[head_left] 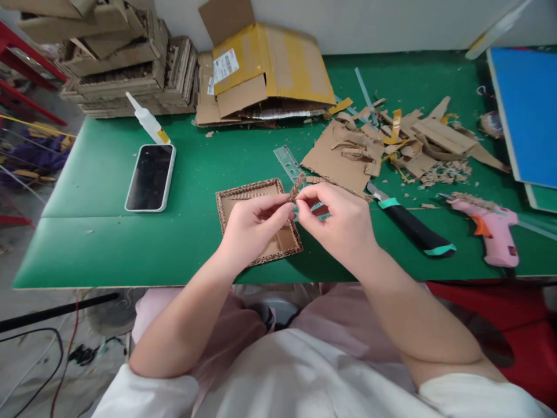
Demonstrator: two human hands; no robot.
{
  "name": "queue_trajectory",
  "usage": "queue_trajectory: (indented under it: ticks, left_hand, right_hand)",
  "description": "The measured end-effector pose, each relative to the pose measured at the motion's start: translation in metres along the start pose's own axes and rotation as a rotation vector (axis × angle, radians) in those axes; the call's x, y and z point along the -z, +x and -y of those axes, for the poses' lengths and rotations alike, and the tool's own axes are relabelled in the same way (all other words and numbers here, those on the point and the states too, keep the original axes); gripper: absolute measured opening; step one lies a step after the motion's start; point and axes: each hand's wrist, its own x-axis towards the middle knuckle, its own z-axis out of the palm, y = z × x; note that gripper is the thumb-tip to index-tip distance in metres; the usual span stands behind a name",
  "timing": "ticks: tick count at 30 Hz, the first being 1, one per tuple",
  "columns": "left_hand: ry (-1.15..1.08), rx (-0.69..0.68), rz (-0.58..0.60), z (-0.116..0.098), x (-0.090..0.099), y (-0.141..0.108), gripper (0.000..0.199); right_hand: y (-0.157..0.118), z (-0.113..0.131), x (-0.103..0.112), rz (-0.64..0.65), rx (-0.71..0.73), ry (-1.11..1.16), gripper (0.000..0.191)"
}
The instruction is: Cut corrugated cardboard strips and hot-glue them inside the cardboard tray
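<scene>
Both hands meet above the right side of a shallow cardboard tray (278, 252) with corrugated edges, lying near the table's front edge. Between the fingertips is a small cardboard strip (296, 187), its upper end sticking up. My left hand (255, 223) pinches the strip's lower part between thumb and fingers. My right hand (339, 217) pinches at the same strip from the right, its thumb and index finger pressed together. A clear ruler (287, 162) lies partly beneath the hands. The left hand and wrist hide part of the tray.
On the green table (104, 249) are a phone (151, 177), a glue bottle (148, 123), stacked cardboard (126, 78), a taped box (291, 64), cardboard scraps (418, 139), a utility knife (413, 227), a pink glue gun (494, 229) and a blue board (531, 110).
</scene>
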Motion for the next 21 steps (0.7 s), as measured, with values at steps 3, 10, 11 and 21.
queue_trajectory:
  ticks: [3, 10, 11, 21]
  left_hand:
    - [0.065, -0.046, -0.027, 0.002, -0.001, -0.001, 0.016]
    - [0.524, -0.365, -0.178, 0.006, -0.002, -0.002, 0.02]
    - [0.598, -0.429, -0.217, 0.007, -0.003, -0.002, 0.021]
    - [0.911, -0.756, -0.325, 0.018, -0.006, -0.004, 0.021]
  right_hand:
    - [0.0, 0.0, 0.0, 0.009, -0.046, 0.057, 0.008]
    - [0.001, 0.003, 0.001, 0.055, -0.205, 0.259, 0.005]
    - [0.0, 0.003, 0.0, 0.045, -0.222, 0.273, 0.006]
    - [-0.005, 0.003, -0.008, -0.057, -0.138, 0.132, 0.012]
